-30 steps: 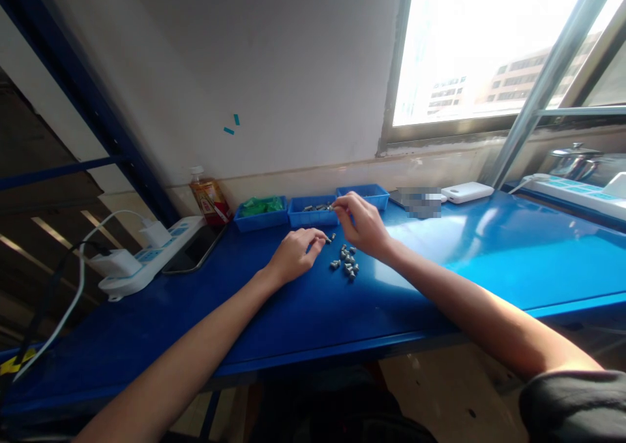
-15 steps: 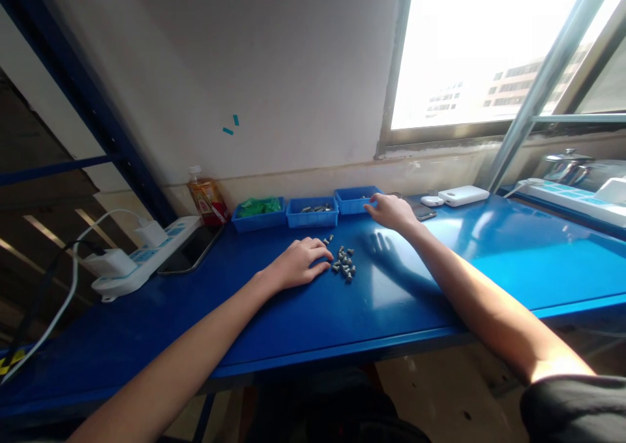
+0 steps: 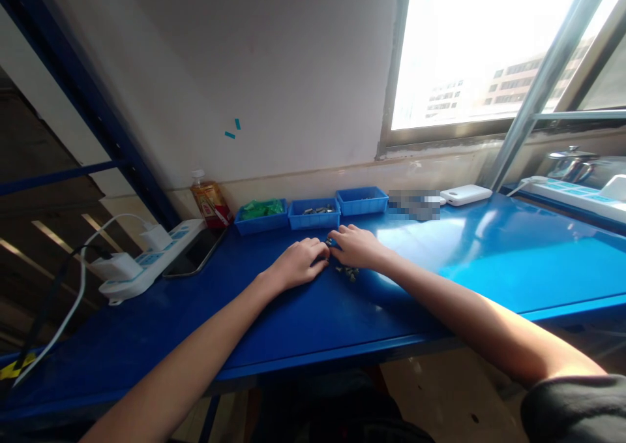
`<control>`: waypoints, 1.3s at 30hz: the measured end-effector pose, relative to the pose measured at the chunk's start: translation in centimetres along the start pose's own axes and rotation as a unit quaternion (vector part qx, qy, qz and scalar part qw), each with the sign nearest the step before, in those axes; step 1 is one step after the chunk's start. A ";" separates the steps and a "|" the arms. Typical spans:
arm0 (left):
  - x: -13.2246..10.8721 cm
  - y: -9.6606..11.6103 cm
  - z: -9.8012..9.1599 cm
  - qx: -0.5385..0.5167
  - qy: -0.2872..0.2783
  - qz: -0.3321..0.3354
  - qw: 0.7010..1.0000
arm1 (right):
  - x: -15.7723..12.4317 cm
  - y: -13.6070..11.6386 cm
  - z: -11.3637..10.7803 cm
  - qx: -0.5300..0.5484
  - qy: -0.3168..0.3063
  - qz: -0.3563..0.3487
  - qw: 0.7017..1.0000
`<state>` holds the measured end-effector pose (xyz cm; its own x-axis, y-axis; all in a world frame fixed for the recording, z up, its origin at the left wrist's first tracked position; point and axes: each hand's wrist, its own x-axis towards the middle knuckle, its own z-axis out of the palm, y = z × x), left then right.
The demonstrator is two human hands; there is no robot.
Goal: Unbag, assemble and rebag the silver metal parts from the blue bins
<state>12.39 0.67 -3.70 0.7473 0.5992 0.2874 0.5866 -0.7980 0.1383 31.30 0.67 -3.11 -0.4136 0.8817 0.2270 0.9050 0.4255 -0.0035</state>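
Small grey metal bolts [image 3: 351, 273] lie in a loose pile on the blue table [image 3: 303, 319], partly covered by my hands. Beside the pile, on its left, rests my left hand [image 3: 306, 260], thumb and bent fingers drawn close together; what sits between them is too small to make out. My right hand [image 3: 356, 246] reaches over the pile from the right, fingers curled and their tips almost touching my left fingertips. A small bolt shows by the right fingertips, and whether they grip it is hidden.
Behind the hands stand three blue bins: one with green plastic [image 3: 263, 209], a middle bin [image 3: 314, 220] with metal parts, and a right bin [image 3: 362, 201]. At left are a bottle [image 3: 210, 203], a phone [image 3: 193, 255] and a power strip [image 3: 141, 270]. A white box [image 3: 467, 194] sits at right.
My right hand has come from the right bin down and left to the bolts, meeting the left fingertips. My left hand has stayed nearly in place, its fingers closer together.
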 end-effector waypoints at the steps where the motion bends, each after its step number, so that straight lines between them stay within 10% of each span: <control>1: 0.0 -0.3 0.1 0.002 0.005 -0.009 1.000 | 0.0 -0.1 0.2 -0.001 0.004 -0.002 1.000; 15: -0.2 -0.9 0.5 -0.049 0.064 -0.016 0.997 | 0.3 0.2 0.2 0.068 0.030 -0.014 0.997; 24: 0.6 -1.1 0.7 -0.281 0.215 -0.188 0.916 | 0.0 -1.7 0.3 0.184 0.153 -0.026 0.971; 39: 0.5 -1.2 0.5 -0.339 0.213 -0.188 0.897 | -0.1 -2.4 1.2 0.203 0.217 -0.031 0.955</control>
<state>12.26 1.95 -4.17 0.2648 0.8699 0.4162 0.3397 -0.4881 0.8040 29.06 -0.20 -4.27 -0.3054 0.7227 0.6200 0.7311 0.5951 -0.3336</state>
